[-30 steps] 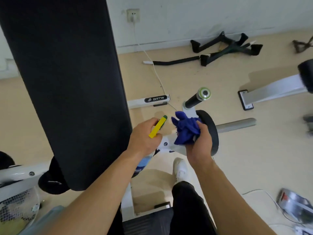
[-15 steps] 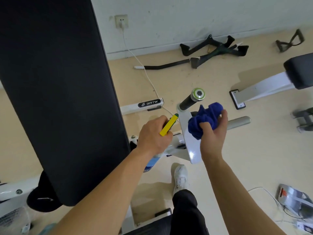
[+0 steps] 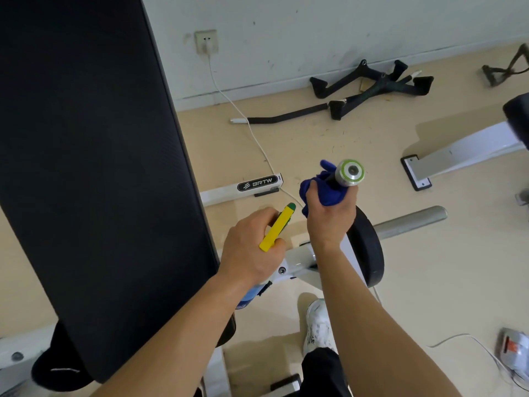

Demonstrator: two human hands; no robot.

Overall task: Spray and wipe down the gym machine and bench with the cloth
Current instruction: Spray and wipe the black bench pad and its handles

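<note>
Bench pad (image 3: 94, 167) is leaning at your left; whether it is wiped I cannot tell, so I am counting it as remaining. Machine frame (image 3: 299, 260) is sitting below your hands, likewise undetermined. Your right hand (image 3: 329, 222) is clenching the cloth (image 3: 323, 193) around the handle (image 3: 349, 172), just under its metal cap, so wiping looks under way there. Your left hand (image 3: 250, 253) is gripping the spray bottle (image 3: 276, 228), nozzle pointing forward.

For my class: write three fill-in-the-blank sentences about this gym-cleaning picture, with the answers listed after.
The right hand wraps a ____ cloth round the machine's handle.
The left hand holds a spray bottle with a ____ head tipped green.
The label on the white frame bar reads ____.
Missing: blue; yellow; BRTW.
</note>
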